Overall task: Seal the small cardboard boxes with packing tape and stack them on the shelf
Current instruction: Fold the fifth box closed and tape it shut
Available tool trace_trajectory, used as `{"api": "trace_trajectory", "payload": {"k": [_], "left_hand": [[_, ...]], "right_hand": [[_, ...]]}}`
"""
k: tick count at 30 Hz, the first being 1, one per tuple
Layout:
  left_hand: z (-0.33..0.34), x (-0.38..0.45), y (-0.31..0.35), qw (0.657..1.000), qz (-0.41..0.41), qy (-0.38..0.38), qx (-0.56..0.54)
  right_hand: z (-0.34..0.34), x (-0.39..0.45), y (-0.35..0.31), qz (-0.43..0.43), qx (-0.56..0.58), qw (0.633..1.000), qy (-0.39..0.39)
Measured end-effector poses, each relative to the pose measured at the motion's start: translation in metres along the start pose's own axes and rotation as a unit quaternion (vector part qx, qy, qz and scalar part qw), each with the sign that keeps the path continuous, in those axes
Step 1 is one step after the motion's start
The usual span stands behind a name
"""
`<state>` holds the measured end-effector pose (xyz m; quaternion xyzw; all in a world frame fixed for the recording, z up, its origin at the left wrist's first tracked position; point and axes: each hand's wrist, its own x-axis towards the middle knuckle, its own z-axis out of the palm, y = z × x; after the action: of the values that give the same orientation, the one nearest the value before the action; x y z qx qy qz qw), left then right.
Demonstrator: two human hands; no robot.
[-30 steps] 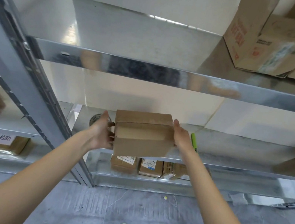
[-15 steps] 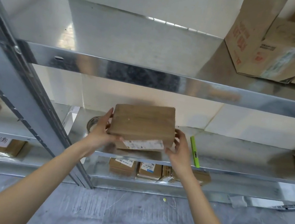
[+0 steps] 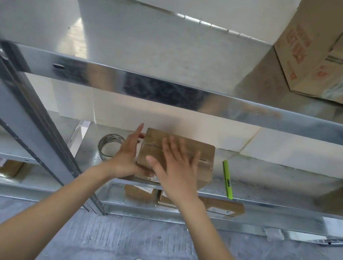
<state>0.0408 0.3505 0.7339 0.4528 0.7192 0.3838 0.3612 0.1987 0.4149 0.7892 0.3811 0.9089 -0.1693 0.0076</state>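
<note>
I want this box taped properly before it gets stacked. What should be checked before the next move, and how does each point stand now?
1. Box sits flat on the middle shelf: ok.
2. Top flaps closed: ok, with a strip of clear tape along the seam.
3. Tape pressed down fully: cannot tell; the right hand lies spread over it and is blurred.
4. Box steadied: ok, the left hand is flat against its left side.
5. Tape roll within reach: ok, on the shelf just left of the box.
6. Green cutter clear of the box: ok, it lies apart on the right.
</note>
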Motion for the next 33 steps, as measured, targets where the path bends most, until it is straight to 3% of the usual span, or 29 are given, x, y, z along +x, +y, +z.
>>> {"api": "trace_trajectory", "payload": {"k": [2,6,15,19,25,28,30,32,33], "left_hand": [[-0.002,0.001,0.002,0.999,0.011,-0.018,0.036],[-0.008,0.008,0.004,0.991,0.076,-0.028,0.106],[-0.01,0.013,0.001,0.99,0.053,-0.041,0.126],[-0.01,0.014,0.004,0.992,0.043,-0.049,0.107],[-0.007,0.016,0.002,0.991,0.045,-0.056,0.111],[-0.007,0.017,0.001,0.993,0.042,-0.057,0.089],[-0.007,0.017,0.0,0.996,0.037,-0.058,0.05],[-0.004,0.012,-0.001,0.998,0.015,-0.057,-0.027],[-0.002,0.007,-0.003,0.995,-0.007,-0.052,-0.083]], "right_hand": [[0.006,0.007,-0.009,-0.001,0.048,0.998,-0.038],[0.016,0.009,-0.015,-0.03,0.038,0.999,-0.012],[0.026,0.008,-0.012,-0.054,-0.008,0.998,0.011],[0.019,0.001,0.013,-0.027,-0.025,0.999,0.017],[0.011,-0.016,0.071,0.081,-0.054,0.994,0.052],[0.012,-0.012,0.072,0.086,0.045,0.994,0.055],[0.011,-0.008,0.07,0.105,0.167,0.975,0.105],[0.007,-0.01,0.074,0.163,0.322,0.92,0.152],[0.007,-0.013,0.077,0.203,0.412,0.876,0.146]]}}
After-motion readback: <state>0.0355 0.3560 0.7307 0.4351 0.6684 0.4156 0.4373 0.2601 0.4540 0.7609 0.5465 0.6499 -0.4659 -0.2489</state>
